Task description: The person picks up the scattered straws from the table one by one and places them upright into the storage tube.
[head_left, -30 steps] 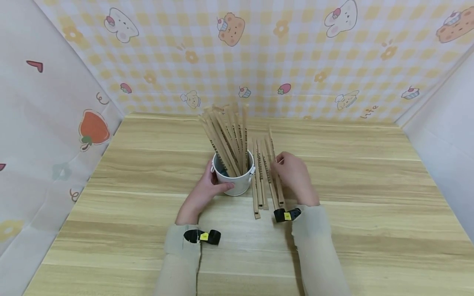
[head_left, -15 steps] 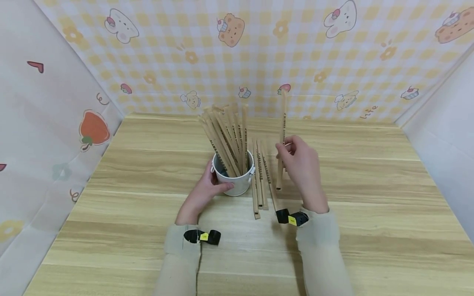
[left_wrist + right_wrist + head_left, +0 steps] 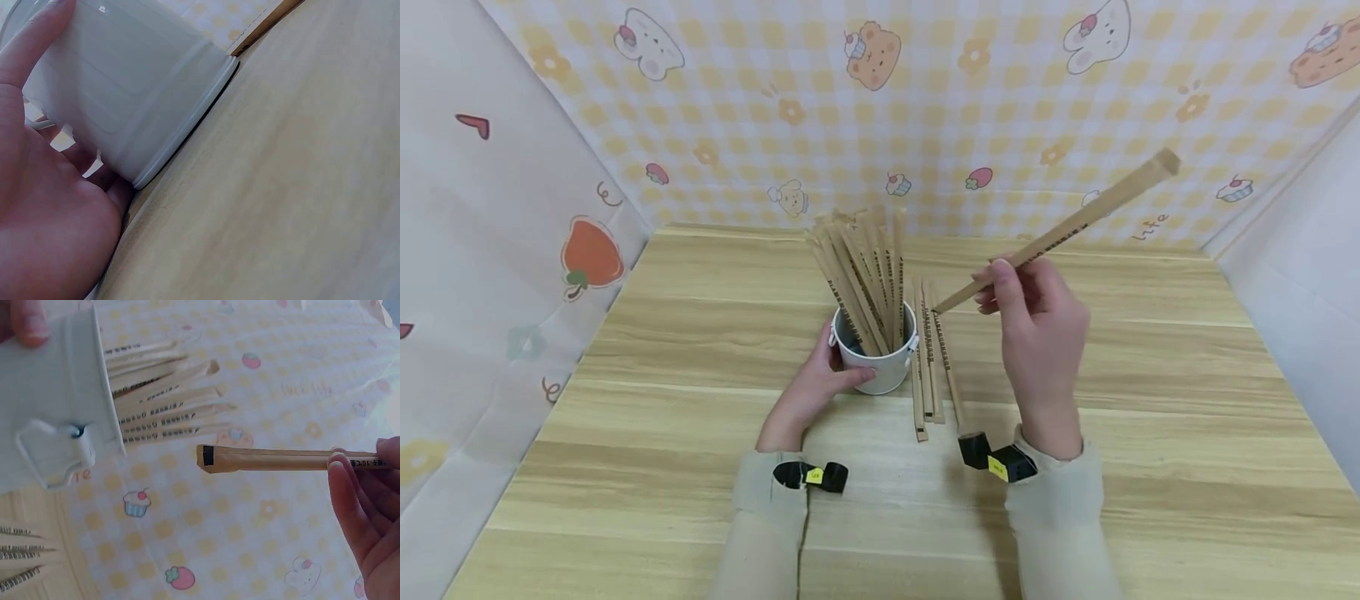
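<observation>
A small white metal bucket (image 3: 889, 373) stands upright on the table, with several long, slim paper-wrapped straws (image 3: 898, 275) leaning in it. My left hand (image 3: 816, 382) holds the bucket's left side, thumb across the front; the left wrist view shows fingers reaching round behind the bucket (image 3: 131, 87). Raised above the table to the right, my right hand (image 3: 1045, 337) pinches one paper-wrapped straw (image 3: 1086, 212) between thumb and fingers. This straw slants, its lower end pointing left toward the bucket but apart from it. In the right wrist view, the held straw (image 3: 275, 459) shows a dark mark near its end.
Several more wrapped straws (image 3: 931, 367) lie side by side on the wooden table (image 3: 1150, 350), just right of the bucket. A checked, cartoon-printed cloth (image 3: 925, 108) rises behind the table, and pale panels (image 3: 490, 250) flank it.
My right hand has lifted a straw from those on the table, moved up and right, and tilted it from near upright to a slant. The left hand keeps its hold on the bucket.
</observation>
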### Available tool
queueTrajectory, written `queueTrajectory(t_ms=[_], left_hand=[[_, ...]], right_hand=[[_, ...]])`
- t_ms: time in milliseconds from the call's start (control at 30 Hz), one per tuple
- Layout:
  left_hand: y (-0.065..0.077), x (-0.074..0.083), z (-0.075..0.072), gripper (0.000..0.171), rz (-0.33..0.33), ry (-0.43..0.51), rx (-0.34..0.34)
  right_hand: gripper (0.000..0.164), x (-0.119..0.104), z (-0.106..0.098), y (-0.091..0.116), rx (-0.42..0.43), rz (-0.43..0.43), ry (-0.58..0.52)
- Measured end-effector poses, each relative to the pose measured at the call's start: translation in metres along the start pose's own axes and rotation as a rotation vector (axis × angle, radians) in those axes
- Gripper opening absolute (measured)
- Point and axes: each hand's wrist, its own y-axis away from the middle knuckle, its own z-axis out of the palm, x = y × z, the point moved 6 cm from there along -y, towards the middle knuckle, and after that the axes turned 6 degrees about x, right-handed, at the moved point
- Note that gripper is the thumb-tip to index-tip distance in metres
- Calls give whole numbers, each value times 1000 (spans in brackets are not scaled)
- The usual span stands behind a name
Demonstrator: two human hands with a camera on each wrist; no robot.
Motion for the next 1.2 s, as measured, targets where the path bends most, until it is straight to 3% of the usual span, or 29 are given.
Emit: queueTrajectory(t_ms=[133,300,500,767,967,1200], left_hand=[[0,0,0,94,13,2,-6],[-1,0,0,94,19,3,-6],[-1,-2,-1,94,-11,2,1],[0,-2,-1,95,-26,-11,0],[-1,-4,-1,96,-12,5,-10],[-8,-23,-6,97,-15,5,0]], right_hand=[[16,-10,9,3,-30,-50,-56],[14,10,26,11,-119,-55,-48],[18,34,45,20,-252,-66,110],[24,54,58,28,-390,-89,431],[21,67,62,32,-449,-48,549],[21,76,69,37,-492,-24,619]])
